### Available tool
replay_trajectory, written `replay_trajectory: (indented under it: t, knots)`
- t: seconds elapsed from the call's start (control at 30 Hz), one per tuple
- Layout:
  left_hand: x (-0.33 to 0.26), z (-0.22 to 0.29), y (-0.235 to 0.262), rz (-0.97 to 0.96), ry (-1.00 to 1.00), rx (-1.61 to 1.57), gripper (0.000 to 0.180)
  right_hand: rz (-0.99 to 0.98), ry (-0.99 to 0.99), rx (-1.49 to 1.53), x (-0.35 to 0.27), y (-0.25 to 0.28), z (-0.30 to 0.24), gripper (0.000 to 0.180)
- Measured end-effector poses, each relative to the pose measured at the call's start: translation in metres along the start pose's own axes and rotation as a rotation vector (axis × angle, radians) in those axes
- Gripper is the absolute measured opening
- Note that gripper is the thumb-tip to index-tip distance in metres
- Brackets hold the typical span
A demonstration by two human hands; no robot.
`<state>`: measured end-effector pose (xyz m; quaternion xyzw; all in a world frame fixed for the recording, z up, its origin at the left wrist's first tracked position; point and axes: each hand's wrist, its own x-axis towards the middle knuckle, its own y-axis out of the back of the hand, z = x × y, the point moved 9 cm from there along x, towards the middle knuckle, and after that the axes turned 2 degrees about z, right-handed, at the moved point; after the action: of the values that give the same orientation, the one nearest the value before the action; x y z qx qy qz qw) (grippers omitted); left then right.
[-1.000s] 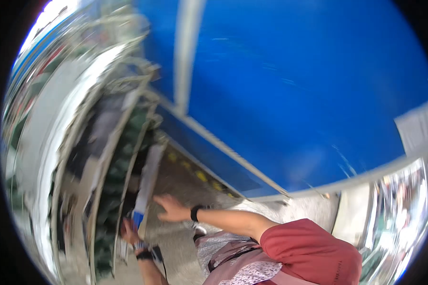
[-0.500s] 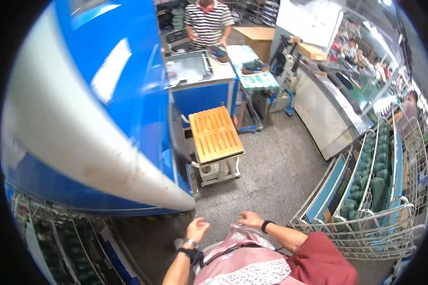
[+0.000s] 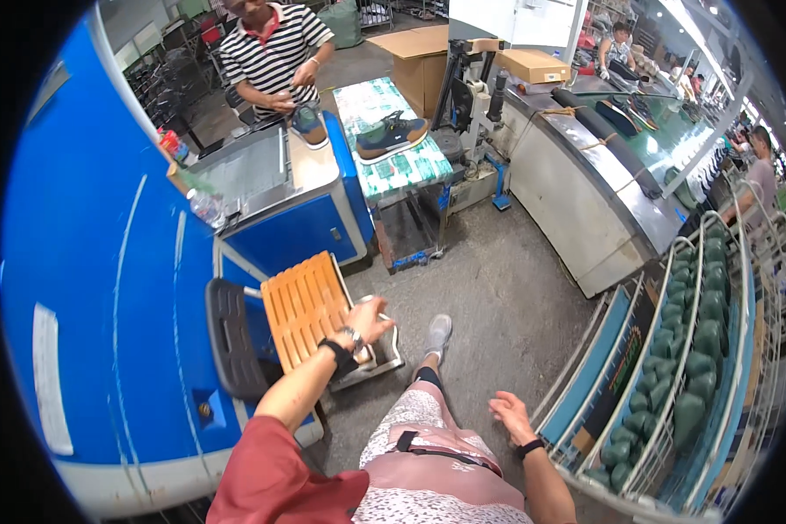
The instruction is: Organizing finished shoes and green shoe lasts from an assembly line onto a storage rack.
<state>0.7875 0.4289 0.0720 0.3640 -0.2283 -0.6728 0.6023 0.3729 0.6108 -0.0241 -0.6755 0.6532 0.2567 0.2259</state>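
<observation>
My left hand (image 3: 368,321) is stretched forward beside the right edge of an orange slatted wooden seat (image 3: 304,301). Its fingers are loosely curled and apart, with nothing in them; whether it touches the seat edge I cannot tell. Low on the right, my right hand (image 3: 512,416) hangs open and empty, nearest to a wire rack cart (image 3: 576,410) holding green shoe lasts (image 3: 664,358). Ahead, one dark shoe (image 3: 393,135) lies on a green-and-white patterned table (image 3: 377,96). Another shoe (image 3: 309,126) sits on a blue-sided workbench (image 3: 293,234), by a co-worker's hands.
A large blue machine (image 3: 87,262) fills the left side, with a black chair back (image 3: 234,336) against it. The co-worker in a striped shirt (image 3: 275,52) stands behind the workbench. On the right runs a metal-topped conveyor bench (image 3: 576,192). Grey floor (image 3: 489,288) lies between.
I have stepped forward, and the seat, workbench and shoes are closer. My left arm has reached out toward the seat, while my right hand has swung down to the right.
</observation>
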Motion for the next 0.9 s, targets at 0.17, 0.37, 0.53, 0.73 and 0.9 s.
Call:
replay_trajectory:
  t: [0.17,0.37,0.53,0.73,0.9]
  knots:
    - [0.249,0.049,0.044,0.105,-0.234,0.17,0.08,0.197,-0.007,0.062,0.118,0.077,-0.058,0.042]
    - [0.44,0.082,0.113,0.291,-0.32,0.412,0.083,0.411,-0.381,-0.126,0.131,0.15,-0.106,0.049]
    - [0.542,0.125,0.19,0.453,-0.418,0.62,0.091,0.517,-0.455,-0.043,0.116,0.193,-0.12,0.049]
    - [0.622,0.033,0.2,-0.139,0.251,0.671,0.081,0.549,-0.594,-0.034,0.12,0.209,-0.135,0.049]
    - [0.597,0.092,0.181,-0.044,0.136,0.83,0.077,0.522,-0.568,0.074,0.175,0.24,-0.131,0.049]
